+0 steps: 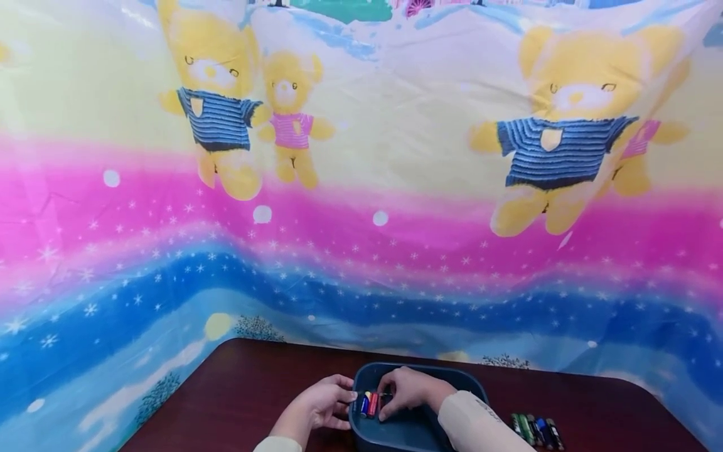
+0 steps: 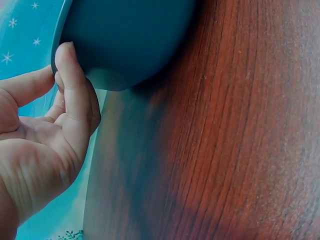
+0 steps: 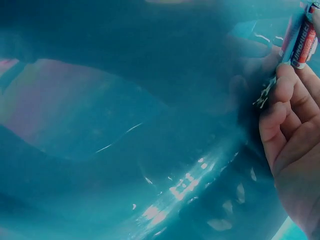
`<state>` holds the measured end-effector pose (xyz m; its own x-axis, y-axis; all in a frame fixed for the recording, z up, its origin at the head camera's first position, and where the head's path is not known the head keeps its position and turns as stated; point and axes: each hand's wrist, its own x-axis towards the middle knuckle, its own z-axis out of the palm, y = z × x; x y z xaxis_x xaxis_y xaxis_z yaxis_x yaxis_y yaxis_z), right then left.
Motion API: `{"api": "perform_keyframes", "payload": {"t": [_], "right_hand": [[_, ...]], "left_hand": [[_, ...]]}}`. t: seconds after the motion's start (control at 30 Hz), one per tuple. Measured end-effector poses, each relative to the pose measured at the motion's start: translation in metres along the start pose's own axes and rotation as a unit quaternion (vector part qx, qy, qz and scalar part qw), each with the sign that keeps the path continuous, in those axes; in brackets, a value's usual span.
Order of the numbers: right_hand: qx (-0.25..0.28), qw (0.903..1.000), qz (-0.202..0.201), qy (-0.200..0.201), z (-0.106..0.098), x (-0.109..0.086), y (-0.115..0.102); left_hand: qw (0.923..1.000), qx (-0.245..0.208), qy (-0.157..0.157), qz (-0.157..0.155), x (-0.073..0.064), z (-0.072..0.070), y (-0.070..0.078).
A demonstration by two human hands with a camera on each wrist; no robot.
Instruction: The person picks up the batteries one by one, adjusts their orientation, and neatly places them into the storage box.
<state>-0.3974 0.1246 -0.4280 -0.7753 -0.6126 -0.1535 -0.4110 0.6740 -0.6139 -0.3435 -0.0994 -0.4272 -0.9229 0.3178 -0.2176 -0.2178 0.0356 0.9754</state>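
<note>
A dark blue-grey plastic tub (image 1: pixel 415 433) sits on the table. My left hand (image 1: pixel 323 403) pinches its left rim; in the left wrist view the thumb and fingers (image 2: pixel 75 90) meet at the edge of the tub. Inside, near the left wall, a blue battery (image 1: pixel 364 405) and a red battery (image 1: pixel 373 405) lie side by side. My right hand (image 1: pixel 409 392) reaches into the tub just right of them. The right wrist view shows a red and black battery (image 3: pixel 302 44) held at the fingertips, the thumb partly cut off by the frame edge.
Several green, black and blue batteries (image 1: pixel 536 431) lie in a row on the dark wooden table (image 1: pixel 271 370), right of the tub. A printed cloth (image 1: pixel 361 251) with bears hangs behind the table.
</note>
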Motion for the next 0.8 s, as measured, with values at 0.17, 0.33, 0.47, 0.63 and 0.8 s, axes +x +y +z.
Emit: {"api": "perform_keyframes", "payload": {"t": [0.17,0.33,0.47,0.63,0.8], "right_hand": [[-0.019,0.9997,0.007,0.011,0.0004,-0.0006,-0.0066],[-0.041,0.9990,0.016,0.006,0.0029,0.0003,-0.0064],[-0.037,0.9991,0.018,0.007,0.0026,0.0021,-0.0047],[-0.024,0.9994,0.025,0.008,0.0006,0.0029,-0.0034],[-0.001,0.9994,0.034,0.000,0.0015,0.0028,-0.0069]], "left_hand": [[1.0000,-0.004,-0.004,0.002,-0.0002,-0.0017,0.0000],[1.0000,-0.004,-0.004,-0.005,-0.0002,-0.0008,-0.0007],[1.0000,-0.001,-0.002,-0.004,0.0007,0.0001,0.0005],[1.0000,0.005,-0.002,-0.006,0.0014,0.0024,0.0040],[0.9999,0.008,0.003,-0.009,-0.0001,0.0018,0.0037]]}}
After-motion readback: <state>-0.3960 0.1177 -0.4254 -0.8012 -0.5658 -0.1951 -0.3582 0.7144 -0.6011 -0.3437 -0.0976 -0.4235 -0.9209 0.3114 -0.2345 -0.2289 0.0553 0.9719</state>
